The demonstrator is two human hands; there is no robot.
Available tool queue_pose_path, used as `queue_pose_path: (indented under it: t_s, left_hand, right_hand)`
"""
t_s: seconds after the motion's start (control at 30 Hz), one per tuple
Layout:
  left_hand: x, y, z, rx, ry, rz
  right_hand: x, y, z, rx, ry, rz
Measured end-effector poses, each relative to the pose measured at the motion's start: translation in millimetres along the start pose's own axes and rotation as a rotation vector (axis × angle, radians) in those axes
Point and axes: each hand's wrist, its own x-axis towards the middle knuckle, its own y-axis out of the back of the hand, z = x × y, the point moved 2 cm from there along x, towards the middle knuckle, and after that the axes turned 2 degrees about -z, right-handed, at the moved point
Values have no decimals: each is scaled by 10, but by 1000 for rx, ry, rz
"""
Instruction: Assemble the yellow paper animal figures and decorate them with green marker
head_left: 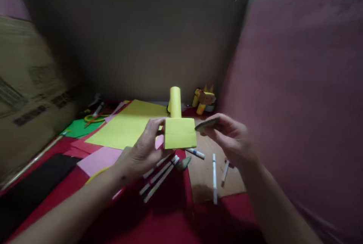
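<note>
My left hand [146,145] grips a small yellow paper-covered box [180,133] by its left side, holding it up over the work surface. Directly behind the box rises a yellow paper tube [175,102]; whether the two are joined I cannot tell. Between the thumb and fingers of my right hand [231,134] is a thin, dark, pointed piece [207,123], its tip at the box's right edge. A similar greenish leaf-shaped piece [184,163] lies below the box, among white marker pens [160,177].
More markers [214,177] lie on a brown cardboard sheet [204,191]. Yellow [124,123], pink [99,160] and green paper [78,127] spread across the red cloth [159,221] at left. A yellow-orange paper figure [205,98] stands at the back right. Cardboard [36,85] and a pink wall [300,104] flank the space.
</note>
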Motion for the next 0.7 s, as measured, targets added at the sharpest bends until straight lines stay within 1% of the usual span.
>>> queue_pose_path:
  t_s: [0.1, 0.3, 0.37, 0.47, 0.7]
  left_hand:
    - [16, -10, 18, 23, -43, 8]
    - [37, -11, 160, 105, -93, 49]
    - [42, -10, 198, 131, -123, 54]
    - [43, -9, 215, 141, -140, 47]
    - [31, -3, 197, 116, -152, 63]
  right_hand:
    - [-19, -56, -89, -170, 83, 23]
    - [3, -395, -227, -434, 258, -7]
    - [28, -465, -238, -489, 295, -8]
    - [56, -492, -233, -503, 306, -5]
    - [35, -474, -172, -476, 260, 47]
